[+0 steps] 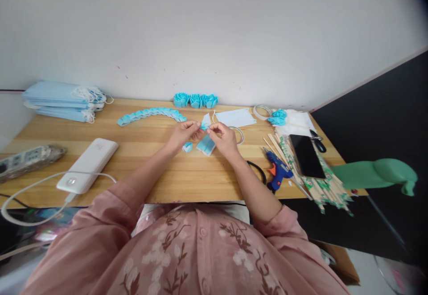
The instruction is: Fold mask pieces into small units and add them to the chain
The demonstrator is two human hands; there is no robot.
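Two pinches: we had the left fingers (194, 129) and the right fingers (216, 130) drawn together, thumb towards forefinger, both gripping one folded blue piece (206, 119).
Held piece: it sat between our two sets of fingertips, over the wooden surface (180, 179), its pale end pointing away from us.
Pleated strip (206, 145): it lay just on our side of the fingers.
Small folded bit (187, 147): we saw it nearer to us than the left fingers.
Petal chain (150, 114): it curved beyond and left of the left fingers, one end near them.
Three blue flowers (195, 100): they stood in a row beyond the fingers, by the wall.
Flat mask (236, 117): it lay beyond and right of the right fingers.
Mask stack (58, 100): we had it well left of the fingers.
Power bank (88, 165): it lay left of the fingers and closer to us.
Glue gun (278, 170): it lay right of the fingers, beside wrapped sticks (329, 192) bearing our phone (306, 156).
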